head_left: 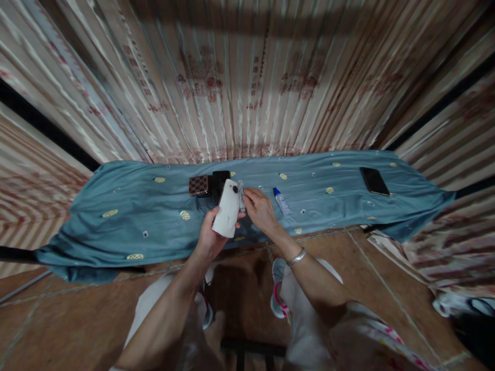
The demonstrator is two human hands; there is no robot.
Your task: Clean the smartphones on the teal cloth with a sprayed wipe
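The left hand [211,238] grasps a white phone [226,212], its thumb along the left edge and its fingers reaching round to the right. The phone is held up above the near part of the surface, slightly tilted, with its back and camera upward; this grip appears to brace both long sides and leave most of the back exposed.

The right hand [261,210] pinches a pale, crumpled piece [242,191] beside the phone's upper right edge. Whether that is cloth or thin plastic cannot be told. The fingers are drawn together at its edge — a hold that seems suited to something light and limp.

A blue-green cloth [154,208] with yellow motifs covers the surface, probably to give the things a softer base. Just beyond the phone, a brown checkered case [198,185] lies at the left, beside a black item [220,178] partly hidden by the phone. A clear tube [284,204] with a blue cap lies right of the right hand, within easy reach, while a dark phone [374,181] rests well apart at the far right.
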